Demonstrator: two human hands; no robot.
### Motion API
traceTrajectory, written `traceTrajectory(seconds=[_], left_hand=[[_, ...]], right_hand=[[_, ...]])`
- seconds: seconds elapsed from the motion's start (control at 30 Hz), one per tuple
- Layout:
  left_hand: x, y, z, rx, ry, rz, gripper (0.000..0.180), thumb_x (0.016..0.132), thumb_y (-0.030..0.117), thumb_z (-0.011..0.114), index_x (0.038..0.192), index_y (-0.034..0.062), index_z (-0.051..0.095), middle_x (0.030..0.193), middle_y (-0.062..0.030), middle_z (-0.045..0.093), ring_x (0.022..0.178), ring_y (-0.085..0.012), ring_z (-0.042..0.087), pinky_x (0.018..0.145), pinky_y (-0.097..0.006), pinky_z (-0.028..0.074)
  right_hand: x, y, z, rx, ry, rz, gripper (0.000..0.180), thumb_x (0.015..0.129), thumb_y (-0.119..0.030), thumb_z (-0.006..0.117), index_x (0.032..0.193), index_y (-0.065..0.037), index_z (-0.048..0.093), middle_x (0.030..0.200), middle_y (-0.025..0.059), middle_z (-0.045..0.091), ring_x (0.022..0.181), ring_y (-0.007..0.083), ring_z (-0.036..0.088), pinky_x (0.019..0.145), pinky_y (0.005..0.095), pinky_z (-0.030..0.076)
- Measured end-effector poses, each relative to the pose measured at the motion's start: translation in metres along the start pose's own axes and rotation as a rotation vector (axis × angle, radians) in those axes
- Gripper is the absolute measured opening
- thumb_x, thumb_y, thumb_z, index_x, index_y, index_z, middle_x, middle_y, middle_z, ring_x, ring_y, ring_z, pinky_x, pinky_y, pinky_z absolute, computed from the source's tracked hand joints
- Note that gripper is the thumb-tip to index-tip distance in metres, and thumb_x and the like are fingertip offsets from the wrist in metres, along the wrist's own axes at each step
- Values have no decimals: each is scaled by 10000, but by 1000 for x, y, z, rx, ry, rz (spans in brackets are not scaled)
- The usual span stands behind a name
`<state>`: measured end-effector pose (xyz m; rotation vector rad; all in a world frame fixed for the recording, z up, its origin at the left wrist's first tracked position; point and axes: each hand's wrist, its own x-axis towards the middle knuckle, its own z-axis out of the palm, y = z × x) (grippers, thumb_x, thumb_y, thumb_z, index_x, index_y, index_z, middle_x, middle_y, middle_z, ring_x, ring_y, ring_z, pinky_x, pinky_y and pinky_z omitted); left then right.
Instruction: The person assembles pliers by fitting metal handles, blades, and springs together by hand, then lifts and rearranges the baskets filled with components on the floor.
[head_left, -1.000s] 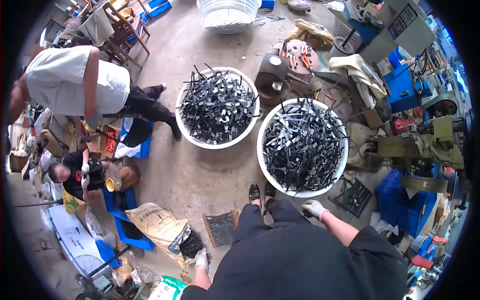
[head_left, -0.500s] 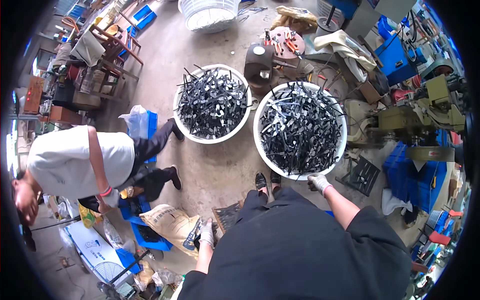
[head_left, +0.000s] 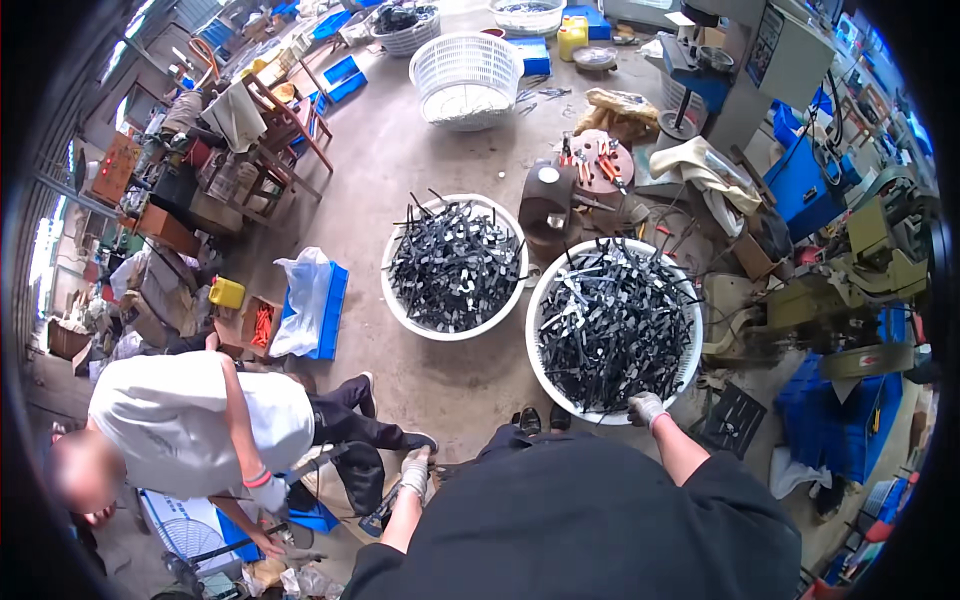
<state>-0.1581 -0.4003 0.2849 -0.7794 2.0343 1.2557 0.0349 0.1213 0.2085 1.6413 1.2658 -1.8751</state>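
Note:
My right hand (head_left: pixel 648 408), in a pale work glove, is at the near right rim of a round white plastic basket (head_left: pixel 536 350), its fingers curled over the edge. Inside lies a heap of black strip-like parts (head_left: pixel 610 335) with shiny grey pieces among them. My left hand (head_left: pixel 414 474), also gloved, hangs low on my left, close to a co-worker's shoe; its fingers are too small and unclear to read. A second white basket (head_left: pixel 455 335) of similar black parts (head_left: pixel 455 265) stands ahead on the left, apart from both hands.
A co-worker in a white shirt (head_left: pixel 200 420) bends close on my left. Beyond the baskets are a dark metal block (head_left: pixel 547 205), a round stand with red-handled pliers (head_left: pixel 605 165) and an upright white basket (head_left: pixel 465 65). A green machine (head_left: pixel 820 300) and blue crates (head_left: pixel 840 420) flank my right.
My view has tilted up, showing more floor ahead. The co-worker has come nearer, with legs where the pale sack showed. My right hand's fingers reach further over the basket rim.

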Motion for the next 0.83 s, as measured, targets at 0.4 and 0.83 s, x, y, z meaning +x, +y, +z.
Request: traceTrajectory(seconds=[0.4,0.83], left_hand=[[35,78,54,339,33,42,284,843,295,640,927,24,631,707,-79,583,601,-237,564,522,-391,466],[180,162,-6,729,12,48,429,821,402,612,1078,61,653,1107,-216,642,1076,-313,603,941,-396,440]], right_hand=[[-12,-3,13,-112,42,-39,190,854,-200,611,976,-55,607,767,94,628,606,249,617,567,425,503],[-14,-12,76,-267,126,-155,261,852,-283,627,948,-41,642,741,101,636,573,251,613,533,361,515]])
